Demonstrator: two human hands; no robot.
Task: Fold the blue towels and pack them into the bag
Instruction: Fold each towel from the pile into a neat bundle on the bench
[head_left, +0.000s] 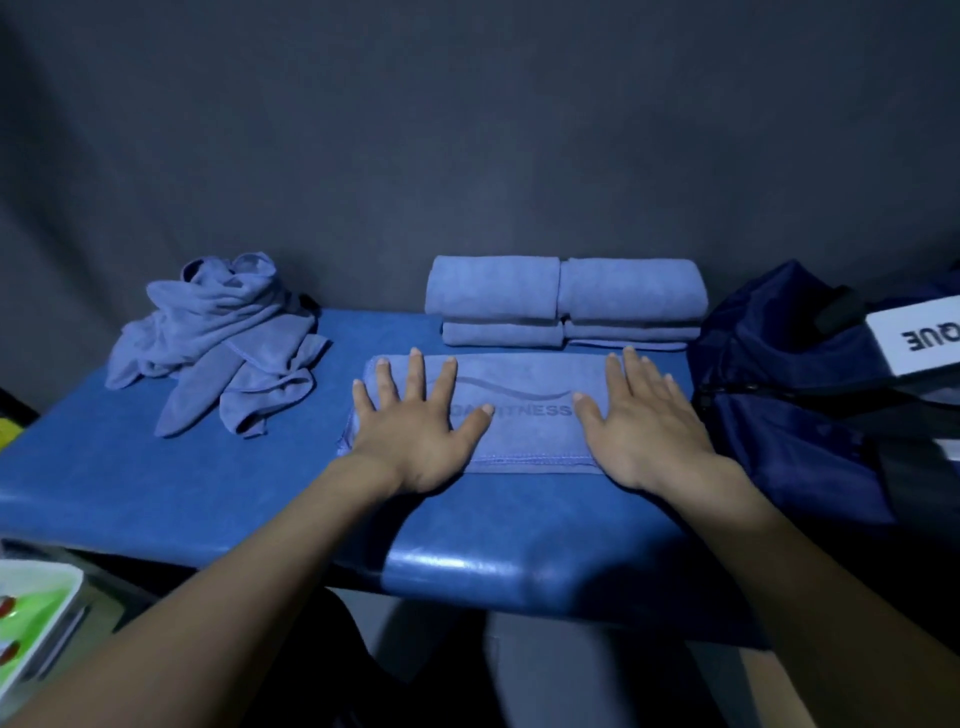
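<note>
head view: the left hand (415, 441) and the right hand (644, 436) are both lying flat, fingers straight and spread, palms pressing down on a folded blue towel (524, 415) that is resting on the blue padded counter (208, 493); neither grip is closing on anything. the left hand is covering the towel's 9 o'clock end, the right hand its 3 o'clock end, and a stitched hem is running along the near edge between the wrists. faint lettering, partly hidden by the left thumb, is showing on the cloth between the two hands. at 12 o'clock from this towel, against the dark backdrop (467, 130), a stack of folded towels (566, 301) is sitting in two side-by-side piles, just beyond the fingertips. at 10 o'clock, well apart, a heap of unfolded towels (223, 338) is lying crumpled on the counter. at 3 o'clock, a dark blue bag (779, 374) is slumping at the counter's end, near the right hand, carrying a white label (914, 338) with partial black letters. a green and white object (31, 618), too blurred to identify, is showing at 8 o'clock.
</note>
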